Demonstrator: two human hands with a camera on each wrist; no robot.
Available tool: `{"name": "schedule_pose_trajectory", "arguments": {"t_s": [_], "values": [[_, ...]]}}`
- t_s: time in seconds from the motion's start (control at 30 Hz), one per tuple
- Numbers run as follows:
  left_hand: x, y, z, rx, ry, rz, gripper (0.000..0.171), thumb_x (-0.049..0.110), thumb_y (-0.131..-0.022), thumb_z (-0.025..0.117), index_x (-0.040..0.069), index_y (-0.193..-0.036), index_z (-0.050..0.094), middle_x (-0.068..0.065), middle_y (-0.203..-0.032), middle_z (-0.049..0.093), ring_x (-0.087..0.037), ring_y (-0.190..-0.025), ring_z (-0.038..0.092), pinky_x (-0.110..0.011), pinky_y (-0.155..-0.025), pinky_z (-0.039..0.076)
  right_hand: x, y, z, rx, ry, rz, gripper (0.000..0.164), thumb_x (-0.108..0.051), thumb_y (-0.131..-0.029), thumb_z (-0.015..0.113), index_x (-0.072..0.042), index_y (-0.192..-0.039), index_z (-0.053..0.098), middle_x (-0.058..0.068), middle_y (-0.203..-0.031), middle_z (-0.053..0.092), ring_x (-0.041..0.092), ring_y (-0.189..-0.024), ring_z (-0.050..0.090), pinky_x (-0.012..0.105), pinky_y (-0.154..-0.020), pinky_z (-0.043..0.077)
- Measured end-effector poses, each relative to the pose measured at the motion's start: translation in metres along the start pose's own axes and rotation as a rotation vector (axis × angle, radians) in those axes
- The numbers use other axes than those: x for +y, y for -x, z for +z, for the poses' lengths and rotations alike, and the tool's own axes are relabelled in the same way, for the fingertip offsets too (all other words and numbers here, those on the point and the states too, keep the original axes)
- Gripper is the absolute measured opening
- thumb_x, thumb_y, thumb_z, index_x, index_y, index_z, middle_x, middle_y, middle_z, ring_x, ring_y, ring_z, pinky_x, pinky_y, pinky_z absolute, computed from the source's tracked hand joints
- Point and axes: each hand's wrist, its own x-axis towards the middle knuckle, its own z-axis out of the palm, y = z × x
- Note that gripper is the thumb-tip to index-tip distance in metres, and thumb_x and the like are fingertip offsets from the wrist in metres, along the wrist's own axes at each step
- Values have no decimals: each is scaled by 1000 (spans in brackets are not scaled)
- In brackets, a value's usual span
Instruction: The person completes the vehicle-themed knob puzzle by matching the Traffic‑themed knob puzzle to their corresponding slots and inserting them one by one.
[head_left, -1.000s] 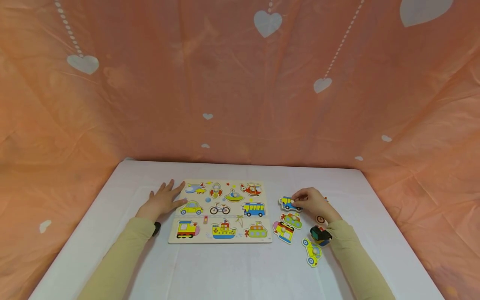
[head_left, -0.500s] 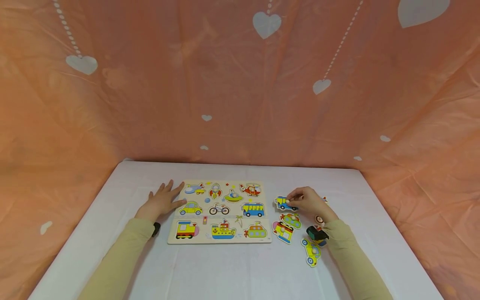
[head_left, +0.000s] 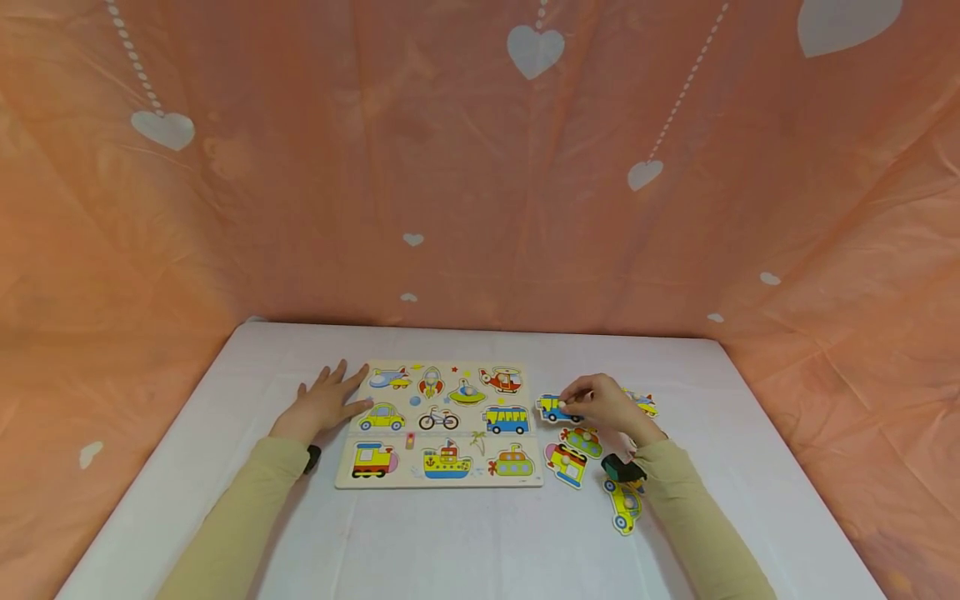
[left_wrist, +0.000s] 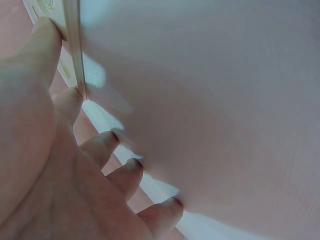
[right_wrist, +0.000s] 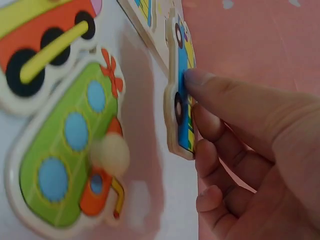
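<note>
My right hand (head_left: 603,404) pinches the blue and yellow bus piece (head_left: 552,407) by its knob, just right of the puzzle board (head_left: 438,485). In the right wrist view, the bus piece (right_wrist: 181,90) stands off the table with its wheels toward the camera. My left hand (head_left: 318,408) lies spread at the board's left edge. Thumb and index finger touch the board there, while the other fingers rest on the table, as the left wrist view also shows. Printed on the board are several vehicle pictures, including a matching bus at the right of the middle row.
Below the right hand lie a green submarine piece (head_left: 583,442), a train piece (head_left: 566,465) and a yellow car piece (head_left: 623,507). A plane piece (head_left: 643,403) shows behind the hand. Other pieces are partly hidden under the right wrist. A pink curtain (head_left: 480,208) hangs behind the table.
The right hand has carried the bus piece left, closer to the board. The plane piece has come more into view. The left hand stays in place.
</note>
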Motion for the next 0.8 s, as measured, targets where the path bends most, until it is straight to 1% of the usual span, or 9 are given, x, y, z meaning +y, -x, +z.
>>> {"name": "schedule_pose_trajectory", "arguments": {"t_s": [0.17, 0.33, 0.57, 0.8], "values": [[0, 0, 0, 1, -4, 0, 79, 48, -92, 59, 11, -152, 24, -31, -153, 9, -55, -137, 4, -74, -101, 4, -4, -4, 8, -14, 21, -3, 10, -12, -82, 77, -10, -91, 74, -3, -81, 64, 16, -71, 53, 26, -62, 46], [1, 1, -1, 0, 0, -2, 79, 47, -91, 59, 11, -152, 24, -31, -153, 9, -55, -137, 4, -74, -101, 4, -8, -6, 12, -26, 26, -21, 10, -12, -82, 76, -10, -92, 73, -3, -81, 64, 17, -72, 53, 27, -63, 46], [1, 2, -2, -4, 13, -12, 80, 48, -90, 60, 12, -152, 24, -31, -153, 8, -54, -137, 2, -74, -101, 2, -16, -9, 18, -35, 5, -29, 11, -14, -82, 76, -10, -92, 73, -2, -82, 63, 18, -71, 51, 26, -61, 44], [1, 2, -2, 6, 6, 2, 78, 47, -91, 59, 11, -152, 25, -31, -153, 9, -55, -137, 4, -74, -101, 4, -23, -11, 25, -60, 1, -6, 13, -17, -83, 76, -11, -95, 73, -3, -84, 64, 17, -71, 50, 27, -57, 44]]}}
